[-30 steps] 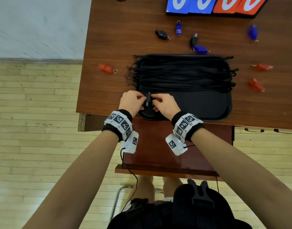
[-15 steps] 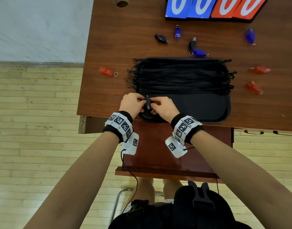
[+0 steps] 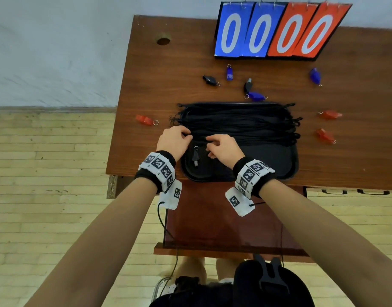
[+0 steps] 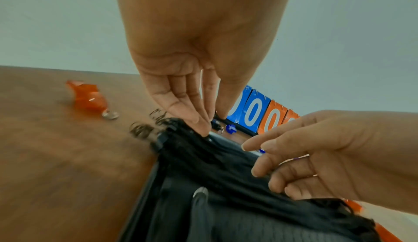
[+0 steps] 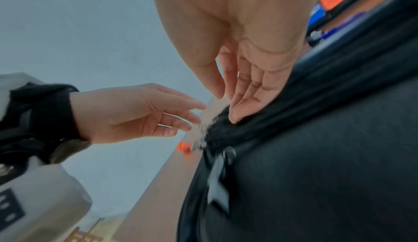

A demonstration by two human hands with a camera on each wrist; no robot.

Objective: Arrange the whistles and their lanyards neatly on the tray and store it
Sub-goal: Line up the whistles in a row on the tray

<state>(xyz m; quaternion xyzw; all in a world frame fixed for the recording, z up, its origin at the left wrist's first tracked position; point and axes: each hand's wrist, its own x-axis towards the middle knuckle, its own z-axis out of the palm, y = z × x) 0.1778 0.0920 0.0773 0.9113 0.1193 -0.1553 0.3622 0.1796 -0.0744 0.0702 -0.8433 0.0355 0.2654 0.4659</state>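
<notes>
The black tray (image 3: 288, 171) sits at the table's near edge with a bundle of black lanyards (image 3: 239, 122) laid across its far half. A black whistle (image 3: 195, 156) lies loose in the tray's near left corner, and it also shows as the whistle (image 4: 200, 203) in the left wrist view. My left hand (image 3: 183, 135) reaches the bundle's near left end with straight fingers (image 4: 199, 120) touching the cords. My right hand (image 3: 210, 141) lies beside it, and its fingertips (image 5: 237, 115) rest on the lanyards. Neither hand holds anything.
Loose whistles lie around the tray: a red one (image 3: 144, 119) on the left, black (image 3: 210, 80) and blue (image 3: 229, 73) ones behind, two red (image 3: 324, 135) on the right. A flip scoreboard (image 3: 277, 32) stands at the back. The table edge runs just under the tray.
Both hands let go of the black whistle, which now lies in the tray's near left corner. They moved forward onto the near edge of the lanyards.
</notes>
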